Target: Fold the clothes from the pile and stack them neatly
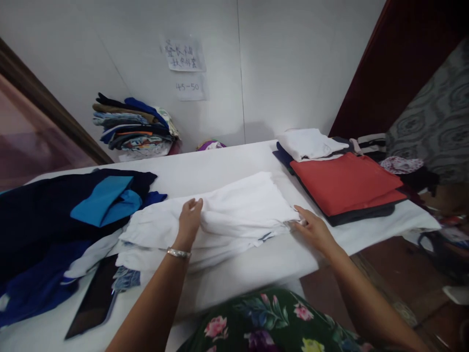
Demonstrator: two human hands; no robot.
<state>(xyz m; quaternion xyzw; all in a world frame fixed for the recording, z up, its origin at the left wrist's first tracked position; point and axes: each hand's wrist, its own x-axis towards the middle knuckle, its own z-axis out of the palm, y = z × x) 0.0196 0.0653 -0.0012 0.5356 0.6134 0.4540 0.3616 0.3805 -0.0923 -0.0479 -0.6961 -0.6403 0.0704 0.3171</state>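
A white garment [238,205] lies stretched lengthwise across the white-covered table in front of me, wrinkled along its near side. My left hand [190,217], a silver bracelet on its wrist, is closed with curled fingers on the cloth left of the middle. At the garment's right end, my right hand [313,227] pinches the near corner between thumb and fingers. Whether the garment is trousers or a top, I cannot tell. Bunched light-blue denim [126,278] shows beneath its left end.
Dark blue clothes [47,205] with a bright blue piece [106,200] lie heaped at left, near a dark tablet [95,298]. Folded clothes with a red one [346,181] on top are stacked at right. Another clothing pile [134,127] stands against the back wall.
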